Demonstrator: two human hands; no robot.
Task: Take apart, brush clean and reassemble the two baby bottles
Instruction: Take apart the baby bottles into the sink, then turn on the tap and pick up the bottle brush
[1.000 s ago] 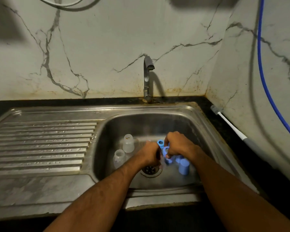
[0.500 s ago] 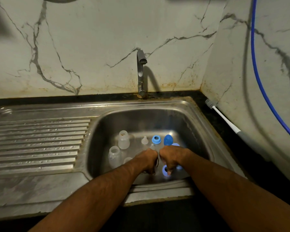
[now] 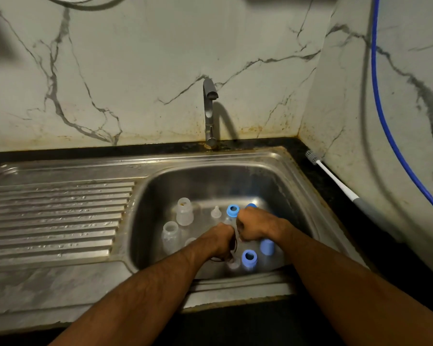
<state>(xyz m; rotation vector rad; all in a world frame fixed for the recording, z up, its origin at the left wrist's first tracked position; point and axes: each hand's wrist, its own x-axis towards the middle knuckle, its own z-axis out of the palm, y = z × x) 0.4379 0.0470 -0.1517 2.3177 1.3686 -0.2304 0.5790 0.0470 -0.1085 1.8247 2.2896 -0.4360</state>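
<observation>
Both hands are down in the sink basin (image 3: pixel 280 186), knuckles up and close together. The left hand (image 3: pixel 219 239) is curled into a fist, and a thin dark loop shows below it; what it is and whether the fingers grip it cannot be told from this angle. The right hand (image 3: pixel 256 227) is also curled, its fingers folded under and hidden — it seems to close on something small and clear between the two hands, but what it holds cannot be told. The bottle parts are scattered over the basin floor: two clear bottle bodies (image 3: pixel 184 212) stand upright at the left, one behind the other, a clear teat (image 3: pixel 215 212) stands further back, and a blue screw ring (image 3: pixel 232 211) sits just beside the right hand's knuckles. Another blue ring (image 3: pixel 249 258) lies near the front wall, with a blue cap (image 3: pixel 267 246) just to its right, under the right wrist, and a small clear piece (image 3: pixel 233 264) just left of the ring. The sink is stainless steel, with a ribbed draining board (image 3: pixel 55 216) to the left. A tap (image 3: pixel 209 113) rises behind the basin against a stained, veined marble wall. On the dark counter to the right lies a white-handled bottle brush (image 3: pixel 335 182), and a blue hose (image 3: pixel 385 126) hangs down the side wall.
</observation>
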